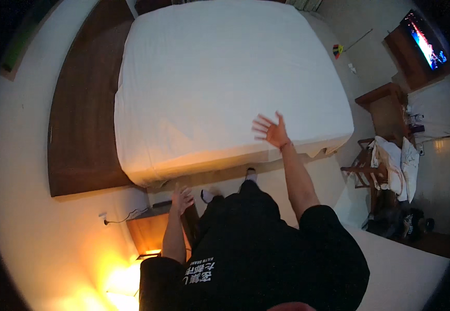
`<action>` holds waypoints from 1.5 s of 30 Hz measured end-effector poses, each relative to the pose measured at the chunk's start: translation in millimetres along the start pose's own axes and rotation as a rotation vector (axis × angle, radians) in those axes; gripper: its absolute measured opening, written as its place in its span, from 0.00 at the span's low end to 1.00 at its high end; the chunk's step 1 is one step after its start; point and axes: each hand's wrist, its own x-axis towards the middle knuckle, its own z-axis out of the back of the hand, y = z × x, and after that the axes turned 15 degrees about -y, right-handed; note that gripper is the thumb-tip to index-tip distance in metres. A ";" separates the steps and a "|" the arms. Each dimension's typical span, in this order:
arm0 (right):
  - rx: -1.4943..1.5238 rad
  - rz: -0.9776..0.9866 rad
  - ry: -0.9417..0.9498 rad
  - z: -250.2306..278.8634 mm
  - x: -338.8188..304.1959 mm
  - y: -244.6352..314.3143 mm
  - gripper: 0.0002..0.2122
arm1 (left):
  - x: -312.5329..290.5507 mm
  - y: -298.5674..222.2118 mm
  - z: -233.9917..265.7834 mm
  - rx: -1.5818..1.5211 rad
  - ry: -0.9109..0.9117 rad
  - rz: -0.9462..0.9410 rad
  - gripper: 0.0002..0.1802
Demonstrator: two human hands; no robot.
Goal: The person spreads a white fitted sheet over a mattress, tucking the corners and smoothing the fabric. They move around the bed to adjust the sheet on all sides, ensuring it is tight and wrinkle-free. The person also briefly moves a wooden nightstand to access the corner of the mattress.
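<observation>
A large bed [225, 72] with a white sheet over its mattress stretches out in front of me. My right hand [275, 130] hovers above the sheet by the near side, fingers spread, holding nothing; a thin band circles its wrist. Lower and to the left, my left hand [182, 198] hangs in the air between the bed's near edge and a wooden bedside table [150, 230]. Its fingers are apart and nothing is in them. The sheet drapes over the near side of the mattress, with slight creases near the left corner.
A dark wooden headboard [82, 114] borders the bed's left. A glowing lamp [124, 285] stands at lower left, near a cord [126, 216]. On the right, a wooden chair [362, 170] carries white bedding [389, 160] and a pillow [409, 167]; a lit television [426, 42] hangs beyond.
</observation>
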 end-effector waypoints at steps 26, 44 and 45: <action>-0.835 -0.488 -0.248 106.5 60.6 -108.5 0.43 | -39.7 85.2 -0.4 0.398 -0.428 0.196 0.29; -1.056 -0.301 -0.236 2.9 104.9 -103.9 0.30 | 30.5 74.0 17.1 0.361 -0.302 0.049 0.19; -1.063 -0.313 -0.269 -1.4 101.4 -105.7 0.30 | 19.0 38.8 14.5 0.307 -0.281 0.006 0.18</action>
